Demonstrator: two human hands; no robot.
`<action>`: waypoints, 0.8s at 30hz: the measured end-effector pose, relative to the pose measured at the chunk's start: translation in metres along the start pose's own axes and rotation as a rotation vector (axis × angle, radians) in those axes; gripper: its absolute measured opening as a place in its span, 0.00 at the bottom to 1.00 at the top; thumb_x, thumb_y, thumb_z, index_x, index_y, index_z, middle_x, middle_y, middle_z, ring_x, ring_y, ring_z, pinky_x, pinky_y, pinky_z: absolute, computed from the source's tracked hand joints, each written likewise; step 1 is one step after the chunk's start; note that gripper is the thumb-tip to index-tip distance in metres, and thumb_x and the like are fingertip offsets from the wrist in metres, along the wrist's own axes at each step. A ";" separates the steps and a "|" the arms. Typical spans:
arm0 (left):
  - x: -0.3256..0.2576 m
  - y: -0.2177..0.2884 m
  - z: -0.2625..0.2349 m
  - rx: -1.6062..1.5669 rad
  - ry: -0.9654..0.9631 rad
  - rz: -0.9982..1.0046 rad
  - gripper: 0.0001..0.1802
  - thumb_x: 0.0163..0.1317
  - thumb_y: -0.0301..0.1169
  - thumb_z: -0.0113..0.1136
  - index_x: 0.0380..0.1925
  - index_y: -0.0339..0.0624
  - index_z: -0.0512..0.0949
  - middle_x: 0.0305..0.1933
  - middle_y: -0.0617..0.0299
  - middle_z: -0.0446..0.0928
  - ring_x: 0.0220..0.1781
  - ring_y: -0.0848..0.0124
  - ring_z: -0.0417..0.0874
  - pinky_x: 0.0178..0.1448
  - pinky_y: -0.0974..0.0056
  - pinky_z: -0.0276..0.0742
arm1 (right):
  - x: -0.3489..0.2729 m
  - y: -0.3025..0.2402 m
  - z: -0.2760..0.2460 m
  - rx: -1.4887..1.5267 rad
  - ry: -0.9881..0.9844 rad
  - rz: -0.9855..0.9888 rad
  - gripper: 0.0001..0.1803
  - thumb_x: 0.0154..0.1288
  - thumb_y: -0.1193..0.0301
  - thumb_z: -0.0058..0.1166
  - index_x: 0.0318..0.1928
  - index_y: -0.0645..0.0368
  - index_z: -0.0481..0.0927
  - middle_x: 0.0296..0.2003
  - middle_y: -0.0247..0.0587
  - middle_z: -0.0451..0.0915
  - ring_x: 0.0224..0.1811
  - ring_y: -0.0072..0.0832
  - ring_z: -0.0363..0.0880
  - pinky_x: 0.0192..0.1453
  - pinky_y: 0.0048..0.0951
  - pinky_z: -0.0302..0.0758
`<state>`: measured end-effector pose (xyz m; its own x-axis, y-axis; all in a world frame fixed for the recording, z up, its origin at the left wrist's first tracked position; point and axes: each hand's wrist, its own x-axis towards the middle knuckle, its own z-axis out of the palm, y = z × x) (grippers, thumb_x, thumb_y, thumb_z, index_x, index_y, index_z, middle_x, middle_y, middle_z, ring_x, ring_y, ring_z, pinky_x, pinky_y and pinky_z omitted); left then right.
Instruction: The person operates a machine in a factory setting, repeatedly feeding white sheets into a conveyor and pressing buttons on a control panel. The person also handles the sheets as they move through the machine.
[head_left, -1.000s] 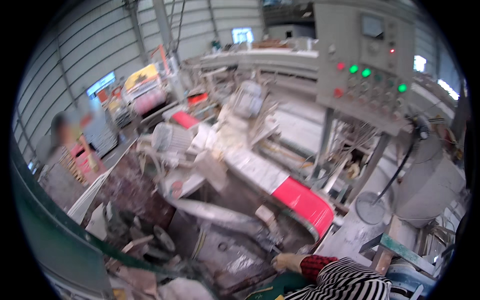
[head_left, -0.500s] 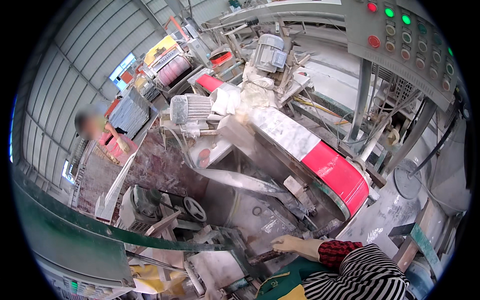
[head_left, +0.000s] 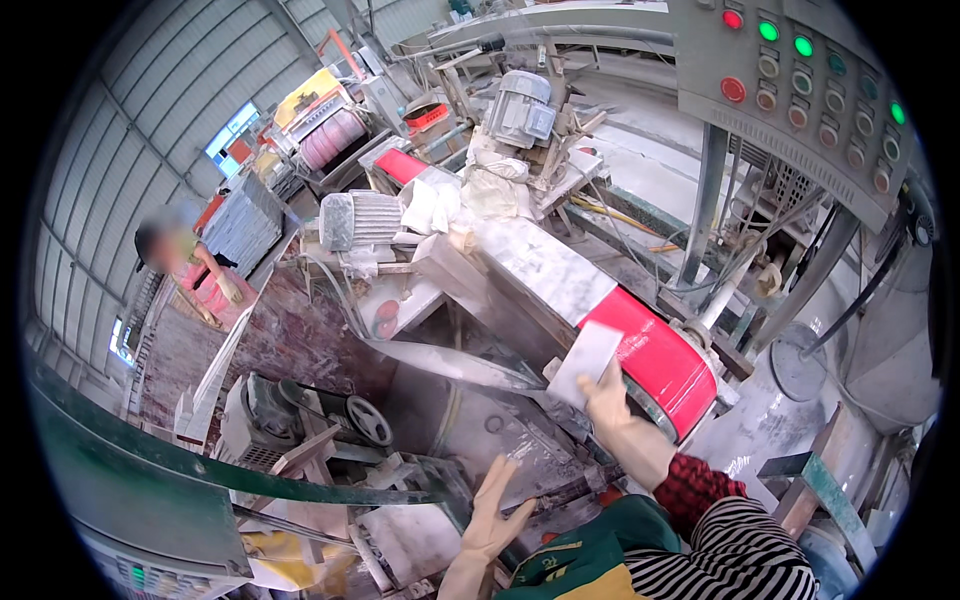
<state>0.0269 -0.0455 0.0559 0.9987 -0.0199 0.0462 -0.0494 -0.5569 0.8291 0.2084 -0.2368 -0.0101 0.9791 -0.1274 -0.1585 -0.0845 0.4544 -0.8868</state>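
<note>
My right hand [head_left: 622, 418] reaches forward from a red checked cuff and grips the near end of a small pale rectangular slab [head_left: 588, 362]. The slab is tilted and lies beside the rounded end of a long red-and-white belt [head_left: 655, 362]; whether it touches the belt I cannot tell. Lower and to the left, my left hand [head_left: 492, 515] is raised with fingers spread, thumb apart, and nothing in it. Both hands look cream-coloured and smooth. Below the left hand, a pale flat plate [head_left: 410, 540] lies among machine parts.
A control panel [head_left: 790, 90] with lit buttons hangs at the upper right. Motors [head_left: 522, 108] stand by the belt's far part. A green metal bar [head_left: 230, 470] crosses the lower left, near a handwheel [head_left: 370, 420]. Another person [head_left: 205, 270] stands at the left.
My right hand has moved forward and up and now holds the pale slab. My left hand has come up into view from the lower edge. The view has shifted slightly.
</note>
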 end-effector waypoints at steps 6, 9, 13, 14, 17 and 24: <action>-0.093 -0.086 -0.029 -0.408 0.068 -0.633 0.34 0.65 0.26 0.67 0.70 0.37 0.67 0.72 0.48 0.69 0.73 0.60 0.70 0.74 0.60 0.68 | 0.145 0.057 -0.047 -0.079 0.236 -0.013 0.34 0.65 0.84 0.51 0.71 0.51 0.62 0.59 0.40 0.78 0.56 0.37 0.80 0.47 0.41 0.82; -0.148 -0.085 -0.051 -0.427 0.241 -0.722 0.32 0.66 0.27 0.66 0.69 0.38 0.68 0.66 0.50 0.71 0.60 0.61 0.71 0.59 0.62 0.67 | 0.173 0.073 -0.049 -0.171 0.284 0.029 0.34 0.63 0.83 0.53 0.69 0.51 0.63 0.57 0.40 0.79 0.56 0.39 0.80 0.47 0.41 0.82; -0.191 -0.055 -0.057 -0.586 0.537 -0.696 0.26 0.72 0.28 0.59 0.68 0.45 0.70 0.50 0.63 0.81 0.29 0.79 0.77 0.27 0.75 0.72 | 0.201 0.083 -0.072 -0.939 0.204 -0.036 0.36 0.61 0.79 0.58 0.70 0.51 0.64 0.55 0.43 0.81 0.59 0.39 0.80 0.51 0.49 0.80; -0.194 -0.053 -0.058 -0.700 0.577 -0.661 0.25 0.72 0.27 0.58 0.68 0.45 0.70 0.49 0.64 0.80 0.29 0.79 0.76 0.27 0.75 0.72 | 0.210 0.086 -0.083 -0.948 0.249 -0.006 0.37 0.62 0.78 0.58 0.71 0.51 0.63 0.52 0.43 0.82 0.59 0.39 0.80 0.49 0.49 0.81; -0.237 -0.040 -0.048 -0.875 0.683 -0.755 0.24 0.74 0.31 0.56 0.68 0.42 0.70 0.55 0.59 0.80 0.37 0.77 0.79 0.36 0.73 0.77 | 0.175 0.048 -0.038 -0.433 0.245 0.260 0.38 0.63 0.74 0.60 0.73 0.50 0.63 0.45 0.42 0.84 0.58 0.40 0.82 0.42 0.46 0.84; -0.239 -0.005 -0.067 0.020 0.547 -0.499 0.27 0.72 0.34 0.61 0.67 0.36 0.70 0.59 0.50 0.80 0.55 0.65 0.82 0.55 0.60 0.81 | 0.149 0.010 -0.083 0.042 0.184 0.204 0.40 0.68 0.74 0.57 0.77 0.53 0.55 0.63 0.53 0.72 0.59 0.46 0.78 0.56 0.42 0.84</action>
<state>-0.2124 0.0172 0.0781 0.7546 0.6536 -0.0581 0.4149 -0.4066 0.8140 0.3383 -0.3243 -0.0782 0.8923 -0.1854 -0.4117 -0.2653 0.5226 -0.8102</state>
